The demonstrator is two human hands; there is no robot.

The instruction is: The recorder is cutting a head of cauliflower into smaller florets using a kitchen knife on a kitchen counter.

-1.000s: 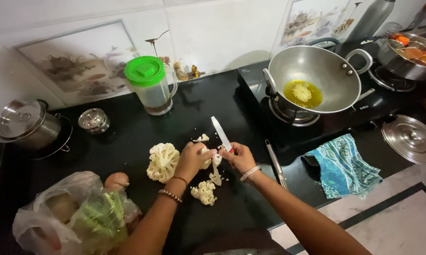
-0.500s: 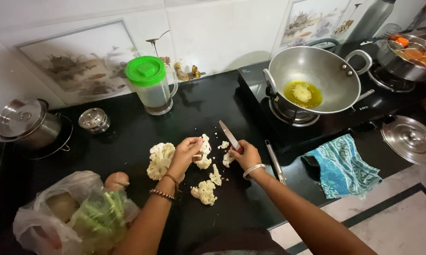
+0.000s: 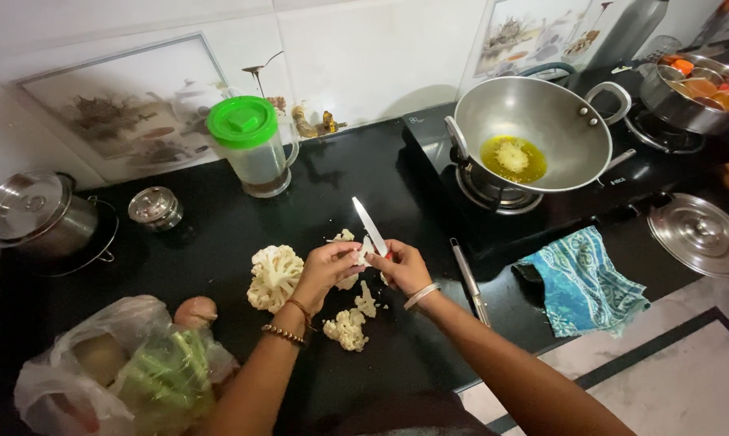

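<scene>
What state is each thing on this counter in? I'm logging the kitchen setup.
Knife: gripped in right hand, blade up.
Cauliflower piece: held in left hand.
Cauliflower head: partly cut, lying on counter.
Wok: uncovered, oil inside.
Jug: green lid on.
Steel pot: lidded.
Cloth: crumpled.
Plastic bag: full of vegetables.

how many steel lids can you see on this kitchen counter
3. One lid sits on the pot at far left, a small one tops the little container beside it, and a loose lid lies at right by the blue cloth.
</scene>
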